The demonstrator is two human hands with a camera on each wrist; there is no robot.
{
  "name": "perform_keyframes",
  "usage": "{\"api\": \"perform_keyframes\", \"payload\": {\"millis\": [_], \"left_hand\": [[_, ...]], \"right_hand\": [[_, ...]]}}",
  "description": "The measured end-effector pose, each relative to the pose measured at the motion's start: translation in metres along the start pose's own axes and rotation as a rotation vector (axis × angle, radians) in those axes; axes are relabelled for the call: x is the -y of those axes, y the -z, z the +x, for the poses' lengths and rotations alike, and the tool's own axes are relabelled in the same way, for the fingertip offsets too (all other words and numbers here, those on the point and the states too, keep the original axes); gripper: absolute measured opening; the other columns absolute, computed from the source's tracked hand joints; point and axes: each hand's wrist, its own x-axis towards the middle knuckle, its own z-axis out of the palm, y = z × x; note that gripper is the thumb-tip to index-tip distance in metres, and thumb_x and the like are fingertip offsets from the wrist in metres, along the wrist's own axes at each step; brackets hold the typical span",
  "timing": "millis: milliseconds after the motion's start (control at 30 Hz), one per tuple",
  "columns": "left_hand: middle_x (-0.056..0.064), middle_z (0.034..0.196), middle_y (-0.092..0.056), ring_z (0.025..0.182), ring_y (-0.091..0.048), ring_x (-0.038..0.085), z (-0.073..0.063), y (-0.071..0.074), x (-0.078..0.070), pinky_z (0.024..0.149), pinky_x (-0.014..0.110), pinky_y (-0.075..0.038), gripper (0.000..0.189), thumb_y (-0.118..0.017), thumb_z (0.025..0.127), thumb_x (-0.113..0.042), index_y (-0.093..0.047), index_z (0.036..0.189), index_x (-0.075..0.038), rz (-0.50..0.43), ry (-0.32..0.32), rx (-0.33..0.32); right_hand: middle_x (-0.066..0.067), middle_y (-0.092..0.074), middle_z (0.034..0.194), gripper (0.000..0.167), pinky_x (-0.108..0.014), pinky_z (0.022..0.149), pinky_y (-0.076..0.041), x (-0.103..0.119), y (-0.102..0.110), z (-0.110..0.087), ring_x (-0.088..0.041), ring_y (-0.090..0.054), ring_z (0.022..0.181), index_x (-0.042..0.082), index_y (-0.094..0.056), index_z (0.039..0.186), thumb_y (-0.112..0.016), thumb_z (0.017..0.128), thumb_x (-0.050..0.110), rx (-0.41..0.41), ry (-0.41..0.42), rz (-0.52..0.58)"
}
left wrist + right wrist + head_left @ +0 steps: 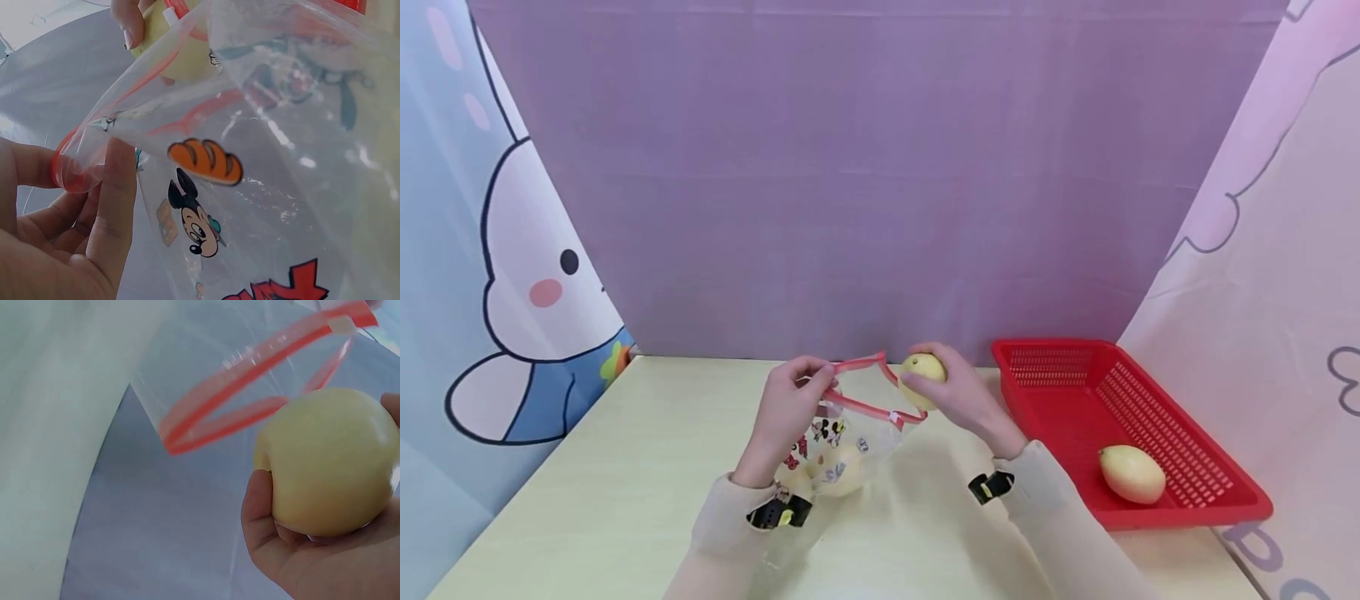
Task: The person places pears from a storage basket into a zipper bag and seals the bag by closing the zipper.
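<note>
My left hand (786, 408) pinches the red-edged rim of a clear zip bag (880, 442) printed with cartoon figures. Its mouth gapes toward the right. Inside the bag, low down, lie pale yellow pears (842, 471), partly hidden by the print and my wrist. My right hand (955, 390) grips another pale yellow pear (331, 462) with the thumb and fingers around it. This pear is at the right side of the bag's mouth, close to the red zip strip (250, 375). In the left wrist view, the thumb and fingers hold the bag's corner.
To the right stands a red plastic basket (1056, 425) with mesh sides, holding one pear (1132, 474). The pale table (587, 483) lies beneath everything. A purple cloth (880, 183) hangs behind it, with printed curtains at both sides.
</note>
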Motion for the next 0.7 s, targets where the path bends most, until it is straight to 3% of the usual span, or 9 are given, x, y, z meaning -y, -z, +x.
{"api": "perform_keyframes", "payload": {"millis": [367, 700], "left_hand": [[0.024, 0.095, -0.064, 0.074, -0.067, 0.026, -0.001, -0.001, -0.001, 0.063, 0.034, -0.064, 0.018, -0.059, 0.104, -0.011, -0.07, 0.11, 0.002, 0.005, 0.006, -0.001], [0.026, 0.097, -0.064, 0.075, -0.067, 0.025, 0.0, 0.0, 0.001, 0.063, 0.034, -0.064, 0.019, -0.059, 0.104, -0.014, -0.07, 0.109, 0.001, 0.032, -0.009, -0.003]], "right_hand": [[-0.011, -0.056, 0.123, 0.049, -0.034, 0.072, -0.058, -0.001, -0.024, 0.001, -0.028, -0.056, 0.102, 0.008, -0.059, 0.135, -0.071, 0.092, 0.029, 0.026, -0.018, 0.042], [-0.008, -0.059, 0.121, 0.056, -0.033, 0.07, -0.058, 0.006, -0.036, 0.003, -0.025, -0.057, 0.098, 0.01, -0.059, 0.135, -0.076, 0.089, 0.035, -0.007, -0.016, -0.031]]}}
